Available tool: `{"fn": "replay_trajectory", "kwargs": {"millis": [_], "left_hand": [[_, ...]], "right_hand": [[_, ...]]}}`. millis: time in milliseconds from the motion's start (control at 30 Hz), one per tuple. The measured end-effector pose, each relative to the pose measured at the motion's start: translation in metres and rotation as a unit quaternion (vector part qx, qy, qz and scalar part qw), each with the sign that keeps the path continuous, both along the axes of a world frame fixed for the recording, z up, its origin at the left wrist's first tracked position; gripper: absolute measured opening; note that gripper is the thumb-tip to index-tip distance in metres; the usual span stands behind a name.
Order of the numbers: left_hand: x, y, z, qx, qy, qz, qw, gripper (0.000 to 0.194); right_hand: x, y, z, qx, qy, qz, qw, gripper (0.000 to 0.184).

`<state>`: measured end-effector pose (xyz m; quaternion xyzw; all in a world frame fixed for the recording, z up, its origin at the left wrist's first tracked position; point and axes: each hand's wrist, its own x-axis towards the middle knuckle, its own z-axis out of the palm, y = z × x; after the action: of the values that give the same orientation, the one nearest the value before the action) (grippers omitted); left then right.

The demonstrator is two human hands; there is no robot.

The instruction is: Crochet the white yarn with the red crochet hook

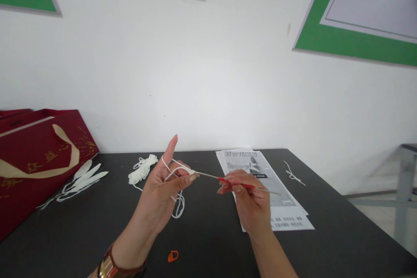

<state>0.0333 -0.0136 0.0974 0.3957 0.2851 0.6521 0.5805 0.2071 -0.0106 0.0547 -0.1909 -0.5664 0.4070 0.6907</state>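
Note:
My left hand (pixel 166 186) pinches white yarn (pixel 177 166) between thumb and fingers, and its index finger points up with the strand looped around it. In my right hand (pixel 249 200) is a crochet hook (pixel 224 180) with a red grip and metal shaft. The hook's far end meets the yarn at my left fingertips; the tip itself is too small to make out. A loose loop of yarn hangs below my left hand. Behind that hand, to the left, lies a bundle of white yarn (pixel 143 169), with a strand running towards my wrist.
Printed sheets (pixel 286 221) lie under and behind my right hand. An orange stitch marker (pixel 173 256) sits near the front of the black table (pixel 208 243). Crocheted white petal shapes (pixel 86 180) and a dark red bag (pixel 39 152) stand left. A short yarn piece (pixel 293 176) lies right.

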Motion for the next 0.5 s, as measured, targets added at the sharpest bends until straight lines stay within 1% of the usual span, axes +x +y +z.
{"fn": "replay_trajectory", "kwargs": {"millis": [133,267,400,500], "left_hand": [[0.0,0.001,-0.001,0.0,0.0,0.005,1.0,0.083],[-0.001,0.001,-0.003,-0.006,-0.002,-0.008,1.0,0.081],[-0.004,0.002,-0.004,-0.011,-0.006,-0.03,0.999,0.08],[-0.005,0.002,-0.003,-0.019,-0.005,-0.031,0.999,0.08]], "right_hand": [[0.006,-0.005,0.007,0.026,-0.051,-0.017,0.998,0.019],[0.011,-0.009,0.014,0.043,-0.103,-0.026,0.993,0.022],[0.011,-0.008,0.012,0.051,-0.092,-0.039,0.994,0.019],[0.01,-0.006,0.009,0.041,-0.063,-0.028,0.997,0.017]]}}
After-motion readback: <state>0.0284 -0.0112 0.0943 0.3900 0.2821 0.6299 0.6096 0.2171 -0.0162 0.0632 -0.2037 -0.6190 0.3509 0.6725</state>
